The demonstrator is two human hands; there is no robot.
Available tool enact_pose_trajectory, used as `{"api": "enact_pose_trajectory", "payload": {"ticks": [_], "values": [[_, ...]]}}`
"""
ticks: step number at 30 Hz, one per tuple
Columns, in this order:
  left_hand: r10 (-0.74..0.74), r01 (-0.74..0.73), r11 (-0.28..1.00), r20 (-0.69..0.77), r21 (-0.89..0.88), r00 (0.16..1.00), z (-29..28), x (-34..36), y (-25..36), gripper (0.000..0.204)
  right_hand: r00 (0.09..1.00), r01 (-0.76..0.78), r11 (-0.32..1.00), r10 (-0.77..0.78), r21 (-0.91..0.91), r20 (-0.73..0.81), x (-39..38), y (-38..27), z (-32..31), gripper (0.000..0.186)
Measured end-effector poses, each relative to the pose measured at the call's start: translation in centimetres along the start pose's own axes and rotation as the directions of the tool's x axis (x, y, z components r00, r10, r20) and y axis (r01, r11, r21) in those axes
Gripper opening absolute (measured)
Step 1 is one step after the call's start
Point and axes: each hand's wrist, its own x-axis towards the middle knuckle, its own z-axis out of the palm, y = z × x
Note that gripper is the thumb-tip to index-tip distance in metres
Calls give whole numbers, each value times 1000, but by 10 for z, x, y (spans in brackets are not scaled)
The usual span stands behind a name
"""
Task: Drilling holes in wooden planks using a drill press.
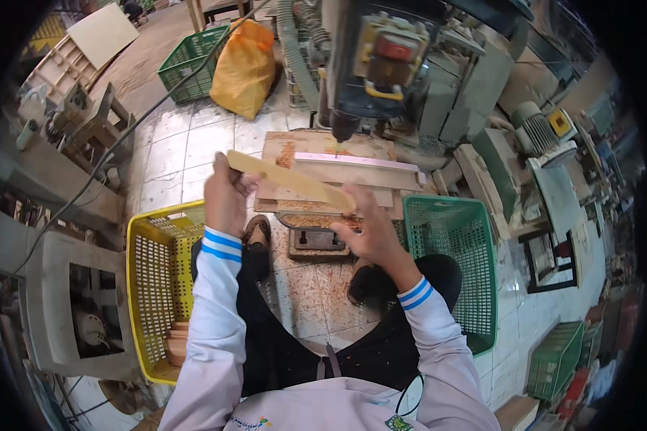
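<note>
A flat, pale wooden strip hangs tilted above the drill press table, its left end higher than its right. My left hand grips the left end, thumb and fingers closed about it. At the other end my right hand holds the strip between fingers and thumb, slightly blurred. A dark spot, perhaps a hole, shows on the strip near my left fingers. Just beyond, the drill press chuck points down at a wooden work board with a pale straight fence across it.
A yellow crate with wooden pieces stands at my left, a green crate at my right. Wood shavings litter the board and tiled floor. An orange sack and another green crate stand farther off. A cable crosses the left side.
</note>
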Motion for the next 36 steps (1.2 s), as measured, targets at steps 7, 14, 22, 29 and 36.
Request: {"api": "enact_pose_trajectory", "payload": {"ticks": [7, 14, 22, 29, 36], "values": [[-44, 34, 995, 108, 93, 993, -4, -8, -28, 41, 986, -124, 992, 127, -28, 109, -6, 17, -32, 38], [46, -168, 873, 266, 457, 963, 14, -12, -35, 30, 917, -398, 898, 392, 188, 67, 4, 48, -56, 22], [130, -380, 546, 373, 747, 919, 22, 28, -57, 20, 985, -138, 920, 168, -367, 51, 20, 90, -52, 21], [170, -557, 372, 535, 743, 828, 44, 50, -66, 32, 963, -248, 733, 260, -634, -76, 23, 119, -56, 28], [197, -702, -122, 711, 701, 676, 52, 52, -78, 38, 947, -293, 586, 287, -755, -145, 21, 117, -69, 29]]}}
